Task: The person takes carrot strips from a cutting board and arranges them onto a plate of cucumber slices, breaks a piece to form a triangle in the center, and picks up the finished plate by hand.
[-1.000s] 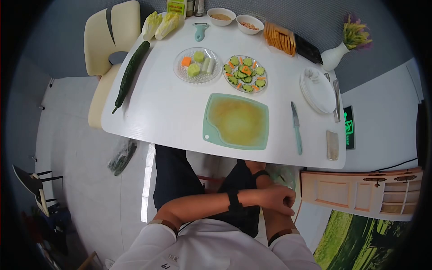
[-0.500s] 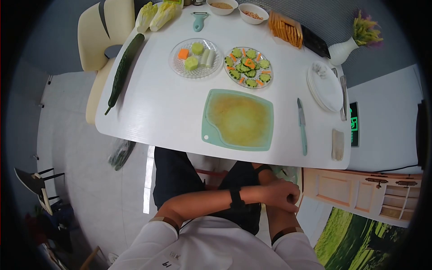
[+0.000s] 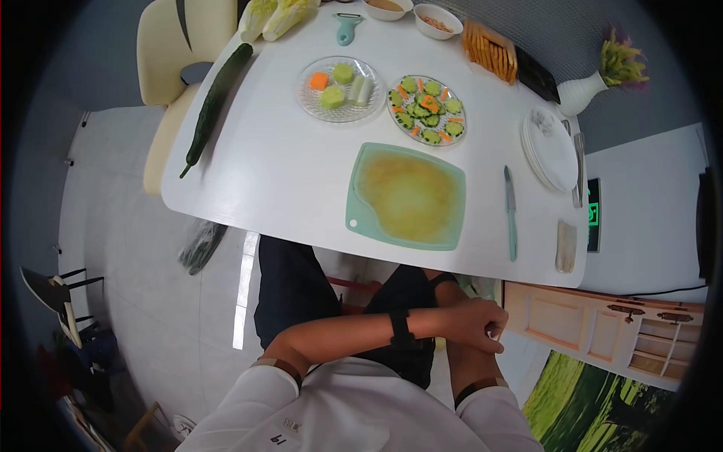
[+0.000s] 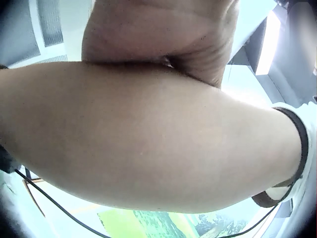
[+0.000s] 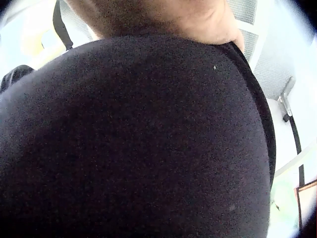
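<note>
My left hand reaches across my body and rests on my right forearm, with its fingers loosely bent. The left wrist view shows that hand's palm side against the bare forearm. My right hand lies over my dark-trousered knee, its fingers hidden; in the head view the table edge covers most of it. Nearest on the table is a green cutting board with a yellow-brown stain. A green-handled knife lies to its right.
Behind the board stand a plate of vegetable pieces and a plate of arranged cucumber and carrot slices. A long cucumber, peeler, bowls, stacked white plates, flower vase and folded cloth surround them.
The head view has shifted slightly, so the tabletop things sit higher and further right in it. Both hands stay where they were; nothing on the table has been moved.
</note>
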`<state>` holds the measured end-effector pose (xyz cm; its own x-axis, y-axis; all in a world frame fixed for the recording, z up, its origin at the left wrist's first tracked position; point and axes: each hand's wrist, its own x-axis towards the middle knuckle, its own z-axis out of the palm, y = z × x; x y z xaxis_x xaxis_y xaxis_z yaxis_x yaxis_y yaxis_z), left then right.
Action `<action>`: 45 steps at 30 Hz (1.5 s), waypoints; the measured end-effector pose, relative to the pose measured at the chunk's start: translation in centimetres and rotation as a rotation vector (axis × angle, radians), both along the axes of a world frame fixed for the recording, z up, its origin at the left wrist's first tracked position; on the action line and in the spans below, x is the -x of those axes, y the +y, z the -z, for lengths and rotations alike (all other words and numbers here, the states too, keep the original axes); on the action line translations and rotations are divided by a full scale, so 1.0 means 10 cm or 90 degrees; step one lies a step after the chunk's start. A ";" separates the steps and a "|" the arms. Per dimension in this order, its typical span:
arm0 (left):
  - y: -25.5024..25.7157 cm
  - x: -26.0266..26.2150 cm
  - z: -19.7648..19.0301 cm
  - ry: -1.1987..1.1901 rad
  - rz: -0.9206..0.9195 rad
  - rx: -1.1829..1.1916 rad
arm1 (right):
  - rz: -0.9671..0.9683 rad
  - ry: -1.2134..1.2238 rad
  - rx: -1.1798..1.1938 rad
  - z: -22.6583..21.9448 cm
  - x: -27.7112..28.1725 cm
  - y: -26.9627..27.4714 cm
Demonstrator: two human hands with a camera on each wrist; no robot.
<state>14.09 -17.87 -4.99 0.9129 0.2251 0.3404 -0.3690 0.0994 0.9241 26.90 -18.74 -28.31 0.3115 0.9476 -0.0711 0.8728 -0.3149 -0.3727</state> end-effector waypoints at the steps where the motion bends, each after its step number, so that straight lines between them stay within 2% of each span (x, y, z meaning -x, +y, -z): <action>1: 0.00 0.02 0.00 0.000 -0.005 -0.002 | -0.005 -0.001 -0.001 -0.01 0.03 -0.02; 4: -0.04 0.04 0.04 -0.004 -0.006 -0.003 | -0.019 -0.005 -0.010 -0.08 0.04 0.07; 6: -0.08 0.04 0.09 -0.071 -0.078 -0.073 | -0.028 -0.009 -0.017 -0.13 0.10 0.12; 12: -0.26 0.10 0.04 -0.070 -0.083 -0.111 | -0.052 -0.031 -0.040 -0.32 0.29 0.25; 14: -0.33 0.10 0.08 -0.104 -0.106 -0.155 | -0.025 -0.132 -0.004 -0.38 0.34 0.20; 15: -0.33 0.13 0.03 -0.135 -0.127 -0.195 | -0.026 -0.133 -0.008 -0.41 0.35 0.18; 17: -0.35 0.19 -0.05 -0.132 -0.127 -0.172 | -0.012 -0.194 0.056 -0.45 0.36 0.13; 18: -0.36 0.22 -0.09 -0.128 -0.127 -0.145 | -0.012 -0.195 0.052 -0.43 0.35 0.11; 21: -0.41 0.21 -0.07 -0.169 -0.170 -0.186 | 0.028 -0.179 0.112 -0.43 0.34 0.10; 22: -0.42 0.23 -0.08 -0.171 -0.171 -0.190 | 0.015 -0.170 0.125 -0.46 0.35 0.09; 24: -0.46 0.28 -0.07 -0.037 -0.081 -0.216 | 0.005 -0.159 0.135 -0.53 0.39 0.07; 28: -0.61 0.30 -0.07 -0.053 -0.101 -0.228 | 0.001 -0.185 0.125 -0.58 0.52 0.00; 33: -0.68 0.34 -0.10 -0.098 -0.070 -0.201 | -0.012 -0.172 0.097 -0.59 0.59 -0.07; 36: -0.70 0.40 -0.11 -0.063 -0.038 -0.167 | -0.017 -0.165 0.078 -0.61 0.63 -0.08; 40: -0.65 0.37 0.15 -0.026 -0.011 -0.239 | -0.041 -0.134 0.002 -0.56 0.63 -0.12; 42: -0.54 0.36 0.28 0.071 0.069 -0.289 | -0.045 -0.126 -0.025 -0.52 0.64 -0.17; 43: -0.48 0.38 0.40 0.072 0.071 -0.290 | -0.048 -0.110 -0.037 -0.51 0.63 -0.18; 45: -0.33 0.47 0.68 0.150 -0.020 -0.354 | -0.048 -0.092 -0.049 -0.50 0.62 -0.20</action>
